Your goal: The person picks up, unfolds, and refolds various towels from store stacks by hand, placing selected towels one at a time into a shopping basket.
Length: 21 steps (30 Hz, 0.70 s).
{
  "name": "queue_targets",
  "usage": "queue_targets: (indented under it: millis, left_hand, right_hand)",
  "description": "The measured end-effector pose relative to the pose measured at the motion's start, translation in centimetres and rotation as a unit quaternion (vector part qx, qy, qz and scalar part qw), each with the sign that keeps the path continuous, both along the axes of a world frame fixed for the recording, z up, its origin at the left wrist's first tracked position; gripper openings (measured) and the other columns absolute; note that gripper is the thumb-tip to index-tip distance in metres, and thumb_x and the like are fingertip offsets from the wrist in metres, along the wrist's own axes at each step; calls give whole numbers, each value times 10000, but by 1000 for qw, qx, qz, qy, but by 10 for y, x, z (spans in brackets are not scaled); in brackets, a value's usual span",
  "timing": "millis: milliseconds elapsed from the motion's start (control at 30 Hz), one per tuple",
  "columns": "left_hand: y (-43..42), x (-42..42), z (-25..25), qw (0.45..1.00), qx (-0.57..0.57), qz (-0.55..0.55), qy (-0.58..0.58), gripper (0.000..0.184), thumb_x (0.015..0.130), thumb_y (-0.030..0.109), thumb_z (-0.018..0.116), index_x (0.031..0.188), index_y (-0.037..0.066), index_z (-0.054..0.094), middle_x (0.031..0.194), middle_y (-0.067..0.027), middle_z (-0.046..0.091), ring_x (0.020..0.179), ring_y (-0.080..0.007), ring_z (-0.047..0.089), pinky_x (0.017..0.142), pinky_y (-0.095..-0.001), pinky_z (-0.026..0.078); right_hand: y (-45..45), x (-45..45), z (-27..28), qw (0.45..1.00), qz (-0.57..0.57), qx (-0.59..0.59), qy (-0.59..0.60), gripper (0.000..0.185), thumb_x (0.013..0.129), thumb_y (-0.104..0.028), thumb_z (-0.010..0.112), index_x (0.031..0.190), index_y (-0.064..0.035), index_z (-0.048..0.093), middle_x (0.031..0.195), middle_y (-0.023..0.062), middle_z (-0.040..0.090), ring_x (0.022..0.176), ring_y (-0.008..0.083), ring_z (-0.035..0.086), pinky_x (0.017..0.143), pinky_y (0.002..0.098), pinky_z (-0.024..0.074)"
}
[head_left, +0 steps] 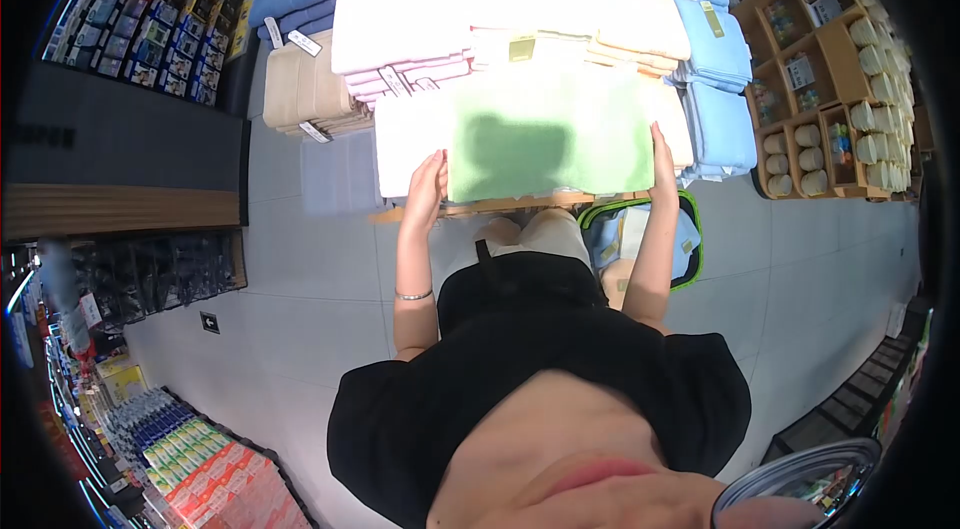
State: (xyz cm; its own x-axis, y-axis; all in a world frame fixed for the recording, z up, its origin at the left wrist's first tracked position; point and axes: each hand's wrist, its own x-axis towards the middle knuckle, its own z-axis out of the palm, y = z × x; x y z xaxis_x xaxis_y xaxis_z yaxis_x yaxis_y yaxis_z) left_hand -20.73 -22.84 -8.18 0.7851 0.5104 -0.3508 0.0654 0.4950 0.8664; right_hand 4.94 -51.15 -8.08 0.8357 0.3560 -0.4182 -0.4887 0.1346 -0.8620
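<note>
A light green towel (pixel 610 144) lies folded at the near edge of the display, and a dark shadow falls across its middle. My left hand (pixel 428 191) is at its left edge, fingers stretched out and close together. Along the right edge lies my right hand (pixel 662 164), open, with straight fingers against the side of the cloth. Neither hand visibly wraps round the towel. Strong light washes out the white and pale towels (pixel 410 144) beside and behind it. A stack of lilac towels (pixel 405 79) with dark trim sits behind to the left.
Blue towels (pixel 722 129) are stacked on the right, beige ones (pixel 310 89) on the left. A green-rimmed basket (pixel 690 269) holding folded textiles stands below, by my right forearm. Wooden shelving (pixel 800 59) rises at right; packaged goods (pixel 220 474) are stacked at lower left.
</note>
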Motion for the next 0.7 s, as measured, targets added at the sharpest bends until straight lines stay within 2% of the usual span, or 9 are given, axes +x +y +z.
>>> queue_targets:
  millis: [33,67,167,200,300,400,500,633,700]
  left_hand:
    - [-6,-5,3,1000,-21,-7,-13,322,979,243,418,1136,-19,522,975,-57,628,813,-88,591,725,-228,476]
    - [-8,-11,-1,998,-49,-30,-16,295,952,186,481,1168,-13,514,1043,-62,618,903,-95,579,797,-240,460]
    - [-25,-13,16,996,58,-71,-16,335,890,100,565,1200,-9,501,1084,-58,600,976,-99,551,850,-249,435]
    - [-27,-13,19,993,86,-80,-18,418,812,37,629,1207,-4,500,1107,-49,588,1008,-102,531,868,-257,423]
    - [-29,-9,28,993,96,-68,-7,438,785,34,640,1198,-9,499,1088,-47,584,985,-107,531,859,-265,425]
    - [-27,-9,44,994,67,-10,-82,438,771,20,635,1185,-19,497,1069,-49,579,965,-115,528,850,-265,422]
    - [-31,-18,80,985,100,21,-141,447,748,9,628,1174,-31,497,1044,-56,579,951,-119,530,833,-256,420]
    - [-33,-43,108,944,244,-28,-222,586,637,46,625,1195,-58,477,1056,-85,579,969,-158,539,855,-273,414]
    - [-38,-47,109,945,209,3,-251,608,618,55,617,1196,-66,471,1057,-92,580,975,-170,539,867,-280,413]
  right_hand:
    - [0,-4,3,1000,7,2,10,448,942,-329,488,1205,31,523,1143,90,583,1016,150,556,857,275,445]
    - [-8,6,-23,999,35,25,-27,441,925,-311,527,1194,38,522,1118,97,593,994,148,558,857,275,441]
    - [-4,-6,10,963,157,-162,-146,416,906,-272,568,1166,49,527,1077,91,604,970,143,555,849,268,434]
    - [-2,-4,7,955,162,-166,-187,388,892,-228,592,1155,51,527,1054,83,609,948,132,549,839,260,429]
    - [-4,-10,10,963,72,-138,-218,376,898,-222,586,1159,41,524,1058,82,607,945,130,548,837,255,428]
    - [-11,-20,34,978,-17,-19,-205,378,901,-207,587,1173,43,509,1062,84,605,942,123,545,841,254,424]
    - [-28,-31,58,968,-20,54,-244,384,903,-198,587,1182,51,497,1092,87,591,956,118,538,854,259,418]
    - [-53,-43,81,941,-41,137,-307,417,904,-178,572,1233,50,454,1159,120,567,1013,159,556,881,268,425]
    - [-59,-45,85,938,-41,150,-309,439,905,-169,564,1261,52,431,1173,132,564,1024,173,562,880,272,435]
